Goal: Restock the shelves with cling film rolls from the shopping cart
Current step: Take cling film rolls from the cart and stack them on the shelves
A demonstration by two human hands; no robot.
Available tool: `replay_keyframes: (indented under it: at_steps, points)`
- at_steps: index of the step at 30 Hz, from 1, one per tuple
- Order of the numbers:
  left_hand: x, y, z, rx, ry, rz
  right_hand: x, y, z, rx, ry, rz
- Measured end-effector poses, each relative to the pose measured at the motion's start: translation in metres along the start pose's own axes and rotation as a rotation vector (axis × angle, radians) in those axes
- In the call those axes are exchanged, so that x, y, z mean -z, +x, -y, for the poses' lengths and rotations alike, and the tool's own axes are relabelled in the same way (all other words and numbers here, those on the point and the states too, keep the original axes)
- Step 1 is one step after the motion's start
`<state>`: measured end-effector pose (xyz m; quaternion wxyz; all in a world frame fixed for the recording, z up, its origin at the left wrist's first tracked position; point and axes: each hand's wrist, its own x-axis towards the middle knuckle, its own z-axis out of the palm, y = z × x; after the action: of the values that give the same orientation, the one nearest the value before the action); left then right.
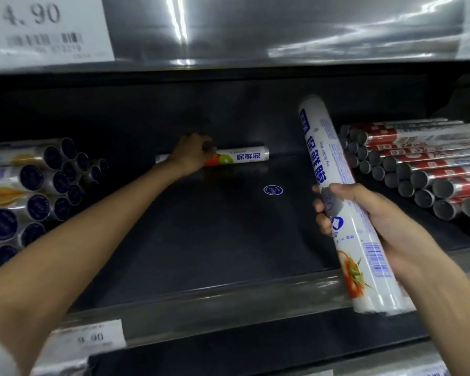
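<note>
Nearer than the blue sticker (273,190) and to its right, the right hand (369,221) has its fingers wrapped round a tilted spare roll (334,169). Beyond the sticker, the left hand (190,156) curls over the back roll (242,156), which lies crosswise. Best to seat it flush against the rear wall (255,109) before letting go.

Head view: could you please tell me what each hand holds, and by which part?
The left hand grips the lying cling film roll left of its middle; the right hand grips the tilted cling film roll around its middle.
</note>
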<state>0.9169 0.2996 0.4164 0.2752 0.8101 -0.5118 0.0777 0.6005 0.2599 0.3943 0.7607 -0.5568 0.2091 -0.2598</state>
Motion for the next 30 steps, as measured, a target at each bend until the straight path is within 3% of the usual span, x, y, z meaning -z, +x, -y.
replay_keyframes:
  at_steps: [6,9,12,15,19,25,30]
  points:
    - [0.050,-0.134,-0.051,-0.050,-0.045,0.012,-0.010,0.012,0.014,-0.020,-0.262,0.110]
    - [0.051,-0.215,-0.053,-0.008,0.093,-0.012,-0.018,0.024,0.021,-0.020,-0.460,0.177]
    - [0.040,-0.262,-0.047,0.017,0.285,-0.174,-0.028,0.043,0.028,0.052,-0.744,0.225]
    - [0.018,-0.277,-0.031,-0.026,0.409,-0.391,-0.038,0.070,0.027,0.221,-1.069,0.253]
    - [-0.006,-0.284,-0.005,-0.129,0.521,-0.562,-0.042,0.106,0.011,0.423,-1.537,0.298]
    - [-0.016,-0.277,0.010,-0.223,0.614,-0.712,-0.039,0.125,-0.008,0.467,-1.686,0.371]
    - [-0.023,-0.272,0.018,-0.245,0.633,-0.766,-0.028,0.121,-0.005,0.419,-1.586,0.428]
